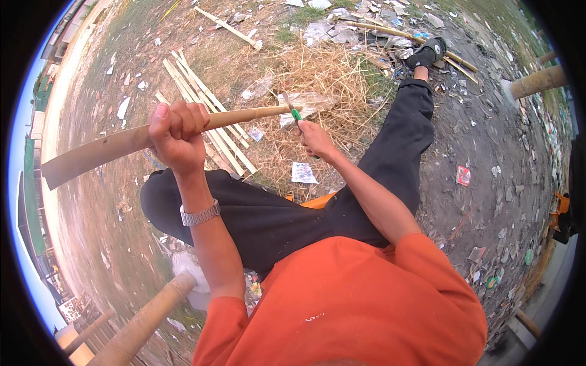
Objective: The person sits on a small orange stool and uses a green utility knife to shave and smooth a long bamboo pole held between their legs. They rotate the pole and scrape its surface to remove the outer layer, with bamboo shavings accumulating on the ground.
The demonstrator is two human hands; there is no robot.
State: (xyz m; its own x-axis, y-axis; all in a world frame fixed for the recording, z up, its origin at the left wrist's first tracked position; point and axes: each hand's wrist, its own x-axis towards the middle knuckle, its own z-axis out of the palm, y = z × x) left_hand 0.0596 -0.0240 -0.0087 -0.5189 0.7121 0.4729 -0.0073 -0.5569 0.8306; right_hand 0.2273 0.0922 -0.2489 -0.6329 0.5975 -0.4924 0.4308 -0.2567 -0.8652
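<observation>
My left hand is closed around a long split piece of bamboo, held up above my bent left leg. The bamboo's wide end reaches out to the left, and its thinner end points right. My right hand grips a knife with a green part near the blade. Its blade meets or crosses the thin end of the bamboo; I cannot tell how deep it bites. Below that tip lies a heap of straw-like shavings.
Several pale bamboo strips lie on the ground beyond my left hand. A bamboo pole rests near my outstretched foot. Thick upright posts stand at right and lower left. Litter is scattered around.
</observation>
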